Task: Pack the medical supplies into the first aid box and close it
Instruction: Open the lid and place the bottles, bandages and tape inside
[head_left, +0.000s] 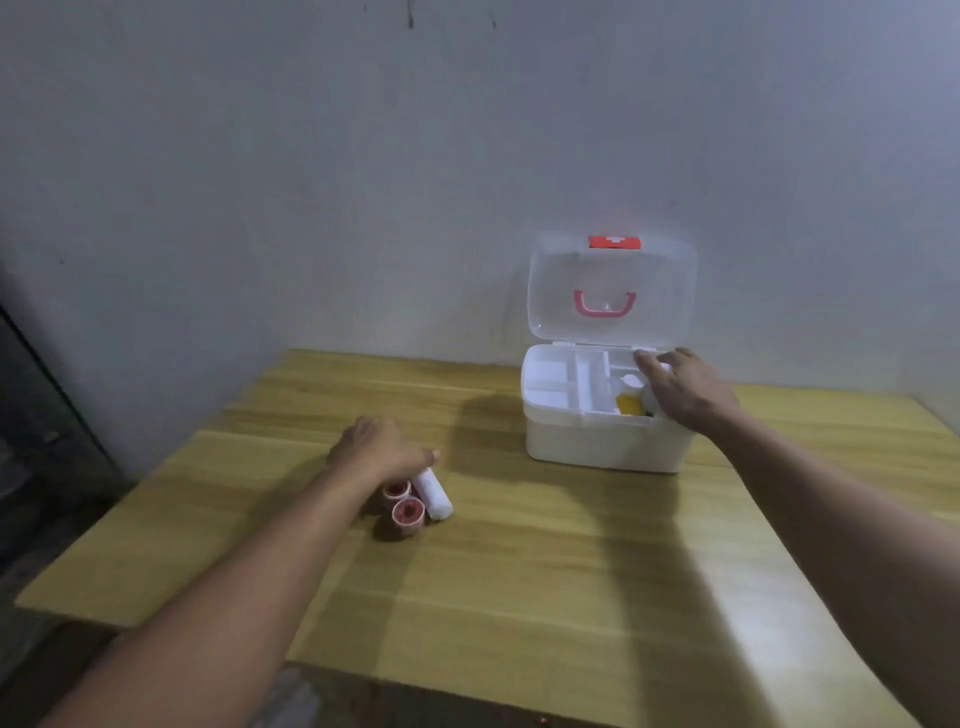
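On the wooden tabletop (519, 571) I see the white box (602, 441) standing open by the wall, lid (613, 283) upright. My right hand (685, 389) reaches over its right compartment, fingers (649, 358) spread, palm down above a white bottle (630, 383) and something yellow (629, 404) inside; I cannot tell whether it grips anything. My left hand (379, 449) rests on a white roll (434, 493) lying beside two pink-cored tape rolls (402, 504), well apart from the box; whether its fingers have clamped the roll I cannot tell.
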